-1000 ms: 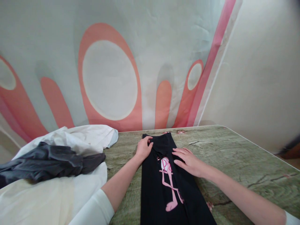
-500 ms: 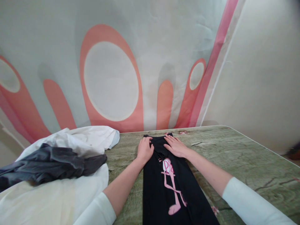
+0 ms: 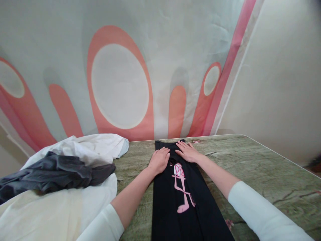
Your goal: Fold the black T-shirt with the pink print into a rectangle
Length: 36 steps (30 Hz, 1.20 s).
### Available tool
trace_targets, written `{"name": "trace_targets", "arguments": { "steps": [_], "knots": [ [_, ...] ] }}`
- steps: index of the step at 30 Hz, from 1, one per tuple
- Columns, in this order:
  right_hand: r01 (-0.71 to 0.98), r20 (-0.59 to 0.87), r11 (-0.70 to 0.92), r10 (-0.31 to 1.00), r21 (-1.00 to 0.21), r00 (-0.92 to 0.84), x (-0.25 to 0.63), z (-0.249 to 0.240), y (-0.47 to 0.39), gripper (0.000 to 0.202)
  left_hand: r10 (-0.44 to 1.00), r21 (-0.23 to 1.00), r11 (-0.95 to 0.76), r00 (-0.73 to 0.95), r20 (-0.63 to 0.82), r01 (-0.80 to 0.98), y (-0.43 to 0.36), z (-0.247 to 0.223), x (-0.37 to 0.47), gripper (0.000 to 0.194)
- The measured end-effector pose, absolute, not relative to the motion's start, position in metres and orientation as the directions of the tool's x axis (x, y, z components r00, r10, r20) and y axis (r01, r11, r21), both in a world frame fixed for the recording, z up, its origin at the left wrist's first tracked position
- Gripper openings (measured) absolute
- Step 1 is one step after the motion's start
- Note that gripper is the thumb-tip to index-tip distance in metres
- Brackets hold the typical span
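Observation:
A black garment (image 3: pixel 165 207), folded into a long narrow shape, lies on the wood-patterned table and runs from near its far edge toward me. It bears a pink long-legged cartoon print with a white patch and pink lettering; part of the print is tucked under the folds. My left hand (image 3: pixel 159 160) rests palm down on the upper left of the cloth, fingers stretched toward the middle. On the upper right, my right hand (image 3: pixel 188 152) lies flat with its fingers spread. Neither hand grips the fabric.
To the left is a loose heap of a white cloth (image 3: pixel 97 147), a dark grey cloth (image 3: pixel 62 174) and a cream cloth (image 3: pixel 55 214). The table (image 3: pixel 250 167) extends right, and a patterned wall hanging (image 3: pixel 163 50) rises behind its far edge.
The black garment has shifted slightly away from me, toward the far edge. My left hand has slid right across the cloth; my right hand has moved little.

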State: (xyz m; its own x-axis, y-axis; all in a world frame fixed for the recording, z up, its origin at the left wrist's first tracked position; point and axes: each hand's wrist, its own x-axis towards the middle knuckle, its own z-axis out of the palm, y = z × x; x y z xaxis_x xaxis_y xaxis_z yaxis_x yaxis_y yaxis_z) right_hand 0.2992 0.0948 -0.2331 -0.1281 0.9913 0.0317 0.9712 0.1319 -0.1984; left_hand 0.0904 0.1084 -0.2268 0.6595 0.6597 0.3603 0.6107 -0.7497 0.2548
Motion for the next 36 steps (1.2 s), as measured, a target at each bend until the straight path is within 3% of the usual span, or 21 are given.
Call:
{"name": "trace_targets", "arguments": {
  "steps": [6,9,13,18,24,28,36],
  "knots": [
    [0.964,0.094,0.146,0.987,-0.220,-0.128,0.303,-0.235,0.110,0.063,0.558,0.222,-0.826,0.695,0.454,0.518,0.099,-0.210,0.087,0.026],
    [0.946,0.281,0.185,0.954,-0.265,-0.107,0.301,-0.235,0.107,0.049,0.554,0.180,-0.825,0.703,0.446,0.536,0.093,-0.202,0.088,0.013],
    [0.823,0.470,0.361,0.873,-0.438,-0.133,0.290,-0.230,0.089,0.024,0.563,0.174,-0.819,0.706,0.430,0.547,0.095,-0.204,0.088,0.015],
    [0.651,0.444,0.462,0.872,-0.602,-0.209,0.275,-0.228,0.066,0.036,0.565,0.177,-0.820,0.721,0.400,0.544,0.099,-0.210,0.088,0.015],
    [0.605,0.456,0.447,0.877,-0.659,-0.152,0.274,-0.238,0.064,0.027,0.519,0.019,-0.832,0.765,0.381,0.554,0.094,-0.207,0.090,0.017],
    [0.612,0.460,0.430,0.880,-0.663,-0.120,0.276,-0.239,0.064,0.019,0.492,-0.056,-0.834,0.787,0.373,0.548,0.092,-0.206,0.092,0.019],
    [0.650,0.487,0.426,0.868,-0.629,-0.097,0.277,-0.237,0.061,0.011,0.510,-0.052,-0.808,0.741,0.437,0.587,0.087,-0.201,0.092,0.017]
  ]
}}
